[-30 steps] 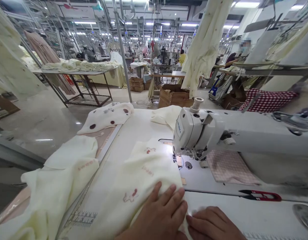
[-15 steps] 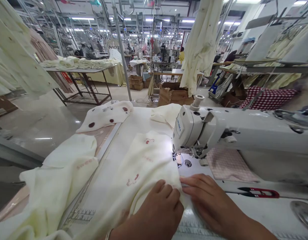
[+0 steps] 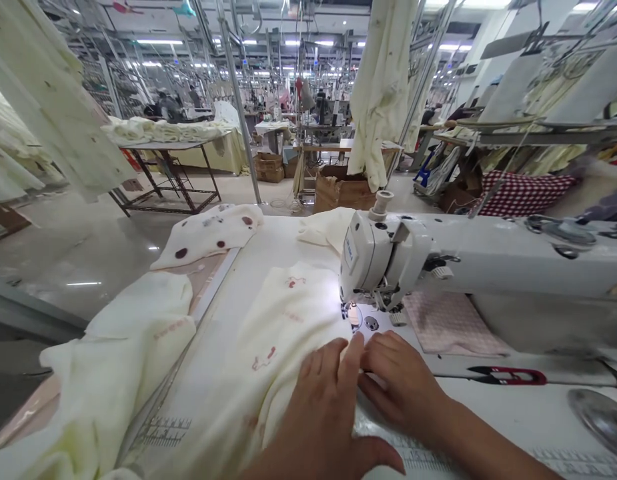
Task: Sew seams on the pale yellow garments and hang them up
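– While the left hand [image 3: 328, 400] lies on the cream cloth [image 3: 283, 327], what's its grip?
– Palm down, fingers long and slightly spread, thumb out to the side. Pressing, not pinching.
– Right hand [image 3: 405, 387]?
– Fingers bent, tips beside the left index at the cloth's right edge. Tips partly hidden, can't tell if they pinch.
– Where's the cloth?
– On the smooth white table [image 3: 273, 233], edge right by the needle end of the sewing machine [image 3: 478, 250]. Soft matte fabric, faint reddish prints, long folds near the left hand. Machine: glossy white, rounded body.
– Around it?
– Left: crumpled cream garment piece [image 3: 138, 333], limp, deep folds. Beyond it: spotted cloth [image 3: 203, 237], pale with dark round dots. Pink checked cloth [image 3: 448, 327] lies flat under the machine's arm. Right: snips [image 3: 505, 376], dark pointed blades, red handle; nearer, a shiny round metal disc [image 3: 601, 420].
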`<state>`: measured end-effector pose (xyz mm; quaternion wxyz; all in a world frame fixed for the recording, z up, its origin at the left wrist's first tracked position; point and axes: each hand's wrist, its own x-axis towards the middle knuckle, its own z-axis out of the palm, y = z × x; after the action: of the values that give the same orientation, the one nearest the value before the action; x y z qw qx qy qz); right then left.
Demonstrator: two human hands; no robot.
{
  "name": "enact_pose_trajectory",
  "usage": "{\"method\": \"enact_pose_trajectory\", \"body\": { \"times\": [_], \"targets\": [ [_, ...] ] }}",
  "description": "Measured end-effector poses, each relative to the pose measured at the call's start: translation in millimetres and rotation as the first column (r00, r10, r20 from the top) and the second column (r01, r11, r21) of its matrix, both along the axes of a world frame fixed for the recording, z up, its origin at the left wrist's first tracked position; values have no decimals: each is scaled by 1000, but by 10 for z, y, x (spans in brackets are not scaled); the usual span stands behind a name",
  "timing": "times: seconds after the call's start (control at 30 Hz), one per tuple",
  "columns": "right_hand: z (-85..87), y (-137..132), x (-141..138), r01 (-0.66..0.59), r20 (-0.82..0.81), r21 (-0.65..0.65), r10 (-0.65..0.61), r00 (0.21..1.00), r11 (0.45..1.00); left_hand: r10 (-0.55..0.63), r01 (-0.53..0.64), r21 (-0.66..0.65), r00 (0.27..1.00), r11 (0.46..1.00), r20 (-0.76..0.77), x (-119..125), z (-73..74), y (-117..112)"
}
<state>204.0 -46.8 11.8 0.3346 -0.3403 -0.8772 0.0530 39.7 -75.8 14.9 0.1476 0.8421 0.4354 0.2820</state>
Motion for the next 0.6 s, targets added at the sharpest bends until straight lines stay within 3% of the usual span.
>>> {"method": "enact_pose_trajectory", "body": {
  "times": [0.13, 0.2, 0.27, 0.37, 0.43, 0.5, 0.6],
  "targets": [
    [49, -14, -32, 26, -60, 37, -24, 998, 999, 83, -68, 161, 993, 985, -89, 43, 20, 199],
    [48, -58, -6, 1, -47, 55, 2, 999, 999, -6, 58, 282, 983, 958, -181, -43, 69, 275],
    [12, -126, 38, -46, 33, 68, 44, 999, 997, -157, 269, 319, 929, 909, -335, -145, 83, 274],
    [-82, -234, 103, -70, 173, 76, 56, 983, 995, -257, 431, 331, 851, 839, -458, -223, -57, 163],
    [-143, -279, 132, -70, 218, 110, 44, 975, 992, -229, 407, 427, 883, 808, -409, -209, -240, 99],
    [-192, -282, 147, -58, 223, 162, 21, 975, 985, -175, 300, 529, 946, 793, -274, -166, -418, 103],
    [-230, -189, 157, -20, 202, 223, -26, 979, 975, -136, 195, 560, 980, 805, -146, -123, -530, 249]
  ]
}}
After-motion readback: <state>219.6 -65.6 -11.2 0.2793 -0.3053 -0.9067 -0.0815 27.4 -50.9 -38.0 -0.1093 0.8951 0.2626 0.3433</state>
